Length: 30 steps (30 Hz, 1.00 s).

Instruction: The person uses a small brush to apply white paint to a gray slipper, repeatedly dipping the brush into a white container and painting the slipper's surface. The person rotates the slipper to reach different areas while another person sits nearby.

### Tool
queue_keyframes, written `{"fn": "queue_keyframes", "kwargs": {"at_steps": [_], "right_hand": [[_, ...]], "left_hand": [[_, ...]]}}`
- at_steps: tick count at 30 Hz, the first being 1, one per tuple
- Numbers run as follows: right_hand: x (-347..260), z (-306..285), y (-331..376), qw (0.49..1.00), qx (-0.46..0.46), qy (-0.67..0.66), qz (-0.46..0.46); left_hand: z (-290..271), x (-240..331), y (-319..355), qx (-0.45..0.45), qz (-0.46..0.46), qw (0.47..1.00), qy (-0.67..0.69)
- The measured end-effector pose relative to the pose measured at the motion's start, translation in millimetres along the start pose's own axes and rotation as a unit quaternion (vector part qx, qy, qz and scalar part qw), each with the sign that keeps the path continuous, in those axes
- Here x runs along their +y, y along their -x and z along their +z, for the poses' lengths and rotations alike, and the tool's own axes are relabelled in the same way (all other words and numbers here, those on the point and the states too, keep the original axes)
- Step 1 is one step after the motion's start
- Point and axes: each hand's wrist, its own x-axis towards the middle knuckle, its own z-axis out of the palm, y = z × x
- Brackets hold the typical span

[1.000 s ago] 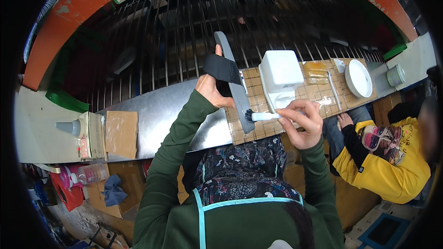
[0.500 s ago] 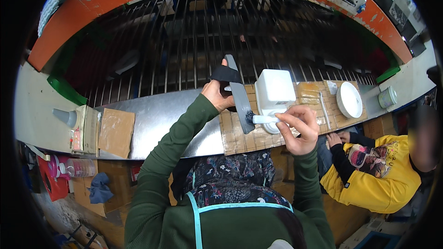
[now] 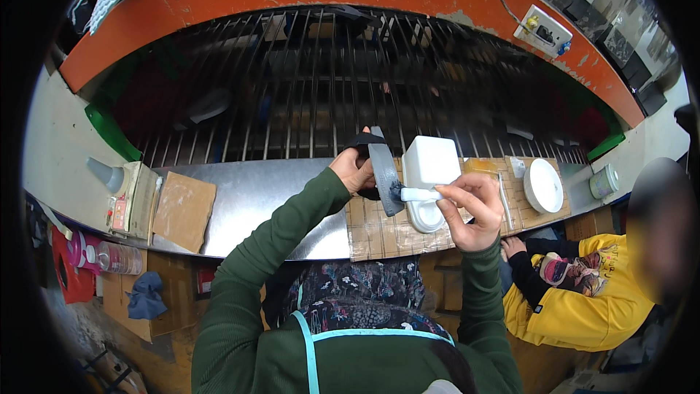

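My left hand [image 3: 351, 172] is closed around a grey-soled slipper [image 3: 382, 168] with a black strap [image 3: 357, 146], held upright on its edge above the cardboard. In the fingertips of my right hand [image 3: 474, 210] is a small brush [image 3: 421, 195] with a white handle and dark bristles. Its bristles touch the lower part of the sole, where a darker, wet-looking patch shows. Just behind the brush stands a white plastic dispenser [image 3: 430, 163] with a round lower part.
Taped cardboard [image 3: 375, 237] covers part of the metal table [image 3: 270, 197]. At the right are a white bowl [image 3: 543, 184] and a green-white can [image 3: 603, 181]. Metal bars [image 3: 292, 95] run along the back. A person in yellow [image 3: 583, 299] sits at my right.
The whole view has shifted slightly. The slipper has turned, with its upper end lower and more of the sole's face showing. The brush is still against its lower part.
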Motion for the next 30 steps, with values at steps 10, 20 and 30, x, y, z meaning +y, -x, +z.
{"fn": "queue_keyframes", "kwargs": {"at_steps": [10, 20, 30], "right_hand": [[-4.2, 1.3, -13.9, 0.999, 0.000, -0.006, -0.033], [-0.5, 5.5, -20.0, 0.999, -0.018, -0.015, -0.037], [13.1, 6.1, -17.2, 0.997, -0.055, -0.029, -0.046]], "left_hand": [[4.5, -15.6, 6.2, -0.090, -0.060, 0.993, 0.040], [25.1, 3.3, 44.4, -0.122, -0.230, 0.964, 0.044], [41.8, 1.4, 61.7, -0.186, -0.291, 0.917, 0.199]]}}
